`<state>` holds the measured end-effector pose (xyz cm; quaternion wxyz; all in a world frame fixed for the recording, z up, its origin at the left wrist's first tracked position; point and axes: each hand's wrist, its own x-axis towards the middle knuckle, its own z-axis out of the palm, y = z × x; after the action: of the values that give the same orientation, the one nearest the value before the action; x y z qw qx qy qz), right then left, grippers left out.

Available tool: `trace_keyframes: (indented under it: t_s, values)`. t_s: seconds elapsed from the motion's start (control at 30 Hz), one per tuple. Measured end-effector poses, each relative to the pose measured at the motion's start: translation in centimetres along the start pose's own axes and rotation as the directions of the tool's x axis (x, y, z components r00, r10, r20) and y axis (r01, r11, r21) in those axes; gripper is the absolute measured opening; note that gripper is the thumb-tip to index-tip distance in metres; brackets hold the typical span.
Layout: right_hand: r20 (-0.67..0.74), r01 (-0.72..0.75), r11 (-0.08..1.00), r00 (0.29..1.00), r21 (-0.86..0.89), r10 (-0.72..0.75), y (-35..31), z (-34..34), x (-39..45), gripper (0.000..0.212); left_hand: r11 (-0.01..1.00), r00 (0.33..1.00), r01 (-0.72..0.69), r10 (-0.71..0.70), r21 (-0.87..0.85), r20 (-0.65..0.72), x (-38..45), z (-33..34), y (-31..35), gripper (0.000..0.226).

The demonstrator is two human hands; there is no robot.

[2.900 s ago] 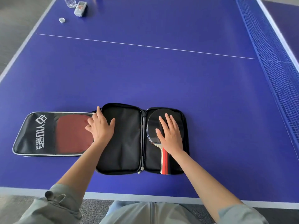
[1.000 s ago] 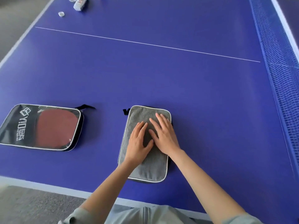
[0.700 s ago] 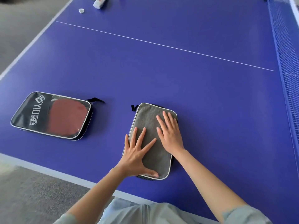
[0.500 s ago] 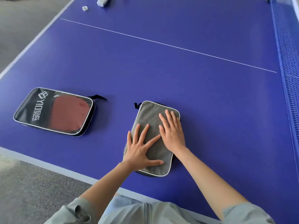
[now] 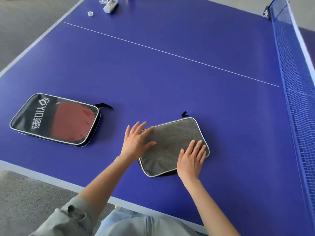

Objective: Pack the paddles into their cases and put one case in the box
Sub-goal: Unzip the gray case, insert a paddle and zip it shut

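A grey fabric paddle case [image 5: 172, 142] with white piping lies folded shut on the blue table, turned at a slant; the paddle inside it is hidden. My left hand [image 5: 136, 142] lies flat with spread fingers on its left corner. My right hand [image 5: 191, 159] rests flat on its near right part. To the left lies a black case [image 5: 54, 119] with a clear window, and a red paddle [image 5: 73, 123] shows through it. No box is in view.
The blue table-tennis table [image 5: 153, 74] runs far ahead, its near edge close to my body. The net [image 5: 296, 82] stands along the right side. A remote control [image 5: 110, 5], a bottle cap [image 5: 90, 13] and the base of a bottle [image 5: 102, 0] sit at the far left corner.
The open case was folded shut over the black paddle. Since then the grey case has turned clockwise under both hands, and my left hand has moved to its left corner.
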<state>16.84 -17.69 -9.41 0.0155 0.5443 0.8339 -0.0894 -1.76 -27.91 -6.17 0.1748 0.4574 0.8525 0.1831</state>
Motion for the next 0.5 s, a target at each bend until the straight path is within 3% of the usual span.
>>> trace_keyframes:
  t_s: [0.07, 0.13, 0.2, 0.3, 0.43, 0.5]
  values:
    - [-0.008, 0.013, 0.998, 1.000, 0.057, -0.013, -0.5, -0.2, 0.1, 0.055, 0.904, 0.991, 0.118, -0.136, -0.412, -0.015, -1.9, 0.1, -2.3, 0.052]
    - [-0.021, 0.125, 0.985, 0.992, 0.121, -0.123, -1.4, -0.5, 0.5, 0.055, 0.720, 0.981, 0.194, -0.148, -0.666, 0.125, -4.0, 0.0, -4.4, 0.060]
    - [-0.005, 0.327, 0.930, 0.944, 0.167, -0.331, -2.9, -1.1, 1.2, 0.058, 0.689, 0.971, 0.218, -0.080, -0.691, 0.227, -5.4, -0.2, -5.6, 0.075]
    - [0.055, 0.551, 0.809, 0.819, 0.206, -0.572, -5.1, -1.2, 2.6, 0.060, 0.644, 0.961, 0.264, -0.113, -0.718, 0.252, -5.4, 0.0, -5.6, 0.073]
    - [0.036, 0.620, 0.775, 0.778, 0.124, -0.628, -5.6, -0.5, 3.7, 0.054, 0.481, 0.893, 0.420, -0.369, -0.769, 0.257, -4.6, 0.0, -4.3, 0.016]
    - [0.024, 0.616, 0.779, 0.782, 0.116, -0.623, -5.5, -0.3, 3.7, 0.055, 0.373, 0.860, 0.479, -0.381, -0.795, 0.339, -4.6, 0.1, -3.5, 0.008]
